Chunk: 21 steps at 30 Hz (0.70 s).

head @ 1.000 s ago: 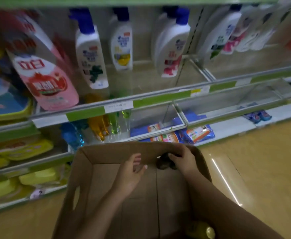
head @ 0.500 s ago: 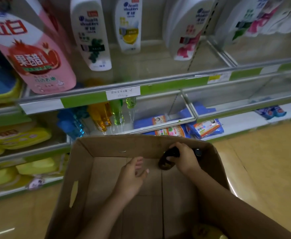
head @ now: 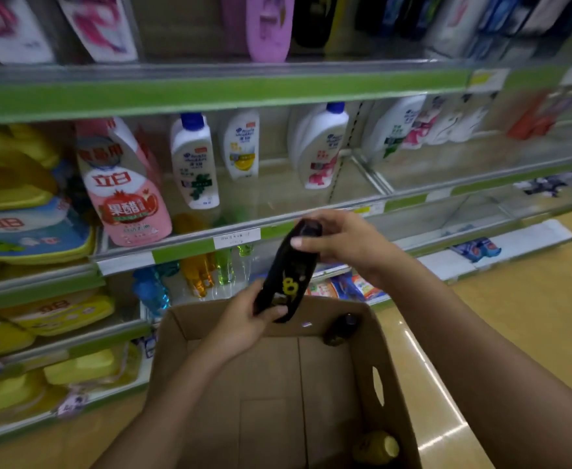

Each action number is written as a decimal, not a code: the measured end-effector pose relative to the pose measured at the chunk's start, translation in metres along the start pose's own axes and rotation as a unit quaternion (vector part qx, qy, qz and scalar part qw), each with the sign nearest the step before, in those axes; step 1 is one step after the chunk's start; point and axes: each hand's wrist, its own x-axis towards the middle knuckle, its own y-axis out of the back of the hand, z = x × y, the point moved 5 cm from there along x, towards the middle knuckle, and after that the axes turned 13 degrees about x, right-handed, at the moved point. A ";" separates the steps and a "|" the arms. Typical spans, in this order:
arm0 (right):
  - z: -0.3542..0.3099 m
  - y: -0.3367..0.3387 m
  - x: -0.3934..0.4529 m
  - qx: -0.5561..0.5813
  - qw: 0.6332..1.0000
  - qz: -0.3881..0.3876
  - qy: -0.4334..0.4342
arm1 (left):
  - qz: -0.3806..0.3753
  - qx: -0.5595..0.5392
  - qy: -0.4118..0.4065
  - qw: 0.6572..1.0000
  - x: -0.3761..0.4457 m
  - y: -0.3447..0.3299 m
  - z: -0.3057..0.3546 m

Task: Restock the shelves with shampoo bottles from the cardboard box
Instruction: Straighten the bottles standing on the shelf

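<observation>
Both hands hold a slim black shampoo bottle with a yellow mark (head: 288, 272) tilted above the open brown cardboard box (head: 372, 350). The left hand (head: 244, 319) curls around its lower end, and the right hand (head: 342, 242) grips it near the top, thumb across the front. Inside the box, a second dark bottle (head: 342, 328) leans in the far right corner, and what looks like a yellow-capped bottle (head: 377, 446) lies near the front edge. Behind, the green-edged metal shelf (head: 311, 216) carries white shampoo bottles with blue caps (head: 195, 160) and a pink-and-white detergent bottle (head: 125, 187).
</observation>
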 end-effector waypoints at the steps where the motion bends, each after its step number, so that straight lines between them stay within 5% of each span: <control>1: -0.018 -0.002 -0.007 0.017 1.000 0.019 0.012 | 0.004 0.002 -0.012 1.000 -0.005 0.007 0.018; 7: -0.110 -0.007 -0.049 0.146 0.984 0.050 0.087 | 0.029 0.014 -0.093 0.995 -0.036 0.050 0.130; 13: -0.168 -0.004 -0.077 0.215 0.969 0.009 0.119 | 0.145 0.103 -0.149 0.973 -0.066 0.070 0.214; 21: -0.213 0.050 -0.085 0.230 0.960 -0.003 0.161 | 0.361 0.383 -0.187 0.830 -0.065 0.027 0.298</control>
